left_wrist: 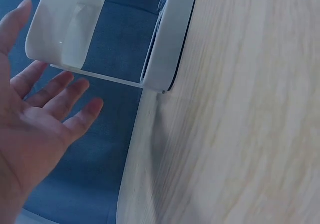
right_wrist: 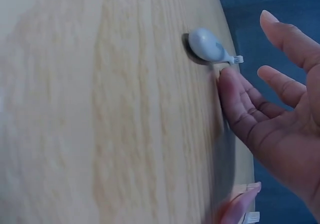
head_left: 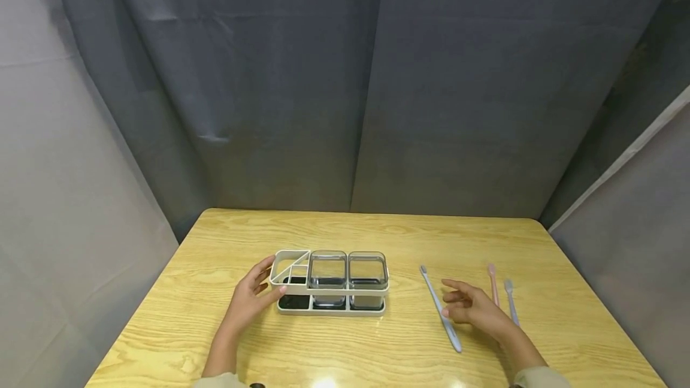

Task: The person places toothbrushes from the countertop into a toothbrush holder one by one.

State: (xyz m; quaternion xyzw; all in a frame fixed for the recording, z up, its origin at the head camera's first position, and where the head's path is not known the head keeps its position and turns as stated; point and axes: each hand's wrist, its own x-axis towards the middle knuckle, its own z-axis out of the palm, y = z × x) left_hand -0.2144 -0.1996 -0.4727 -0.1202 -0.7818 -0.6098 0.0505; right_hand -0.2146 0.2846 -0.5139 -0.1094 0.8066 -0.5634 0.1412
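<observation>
One blue toothbrush (head_left: 448, 327) slants from far left to near right, just left of the nearer right hand (head_left: 478, 311), fingers loosely parted, holding nothing!

Three toothbrushes (head_left: 434, 295) right of the holder (head_left: 331, 293)

1. Left sleeve (head_left: 220, 381): pale off-white to beige, plain, ending below the wrist so that part of the forearm is bare.
2. Right sleeve (head_left: 541, 377): a similar pale shade, also plain, cropped by the head view's lower edge.
3. Small dark piece (head_left: 257, 385) beside the left sleeve, too cropped to identify.
4. Left hand (head_left: 252, 296) and right hand (head_left: 473, 308): bare, slim-fingered.
</observation>
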